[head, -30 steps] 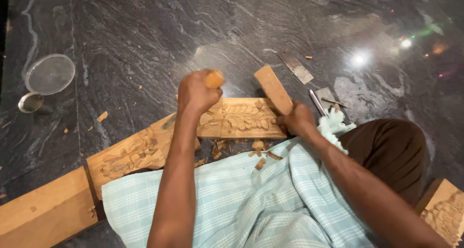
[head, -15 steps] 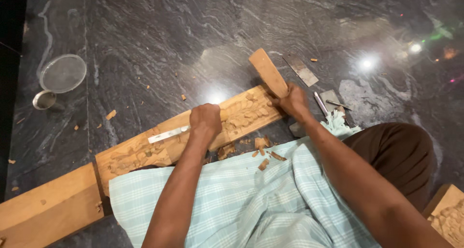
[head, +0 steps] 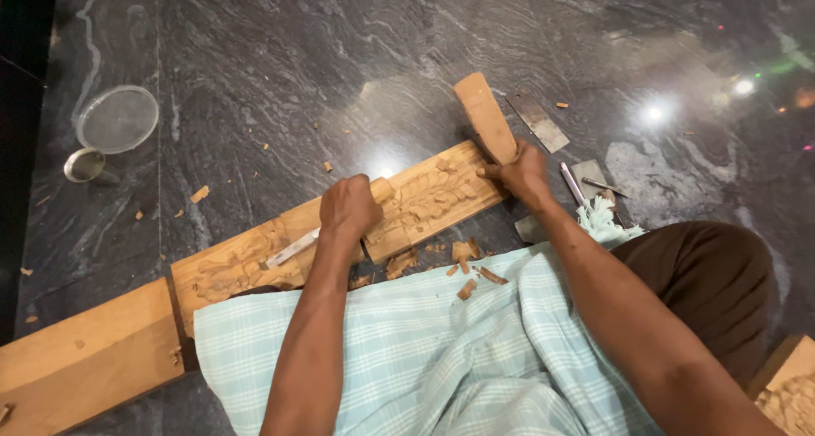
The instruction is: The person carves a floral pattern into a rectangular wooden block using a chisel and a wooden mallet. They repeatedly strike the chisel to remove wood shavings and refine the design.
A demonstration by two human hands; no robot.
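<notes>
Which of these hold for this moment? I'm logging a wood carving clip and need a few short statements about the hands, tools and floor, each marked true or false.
1. The left hand grips a chisel whose blade lies on the carved plank. True.
2. The right hand holds a metal hammer. False: it holds a wooden mallet.
3. A round sieve lies on the floor to the left of the plank. True.
4. The plank is painted blue. False: it is bare light wood.
5. Wood chips lie on the checked cloth and by the plank. True.
</notes>
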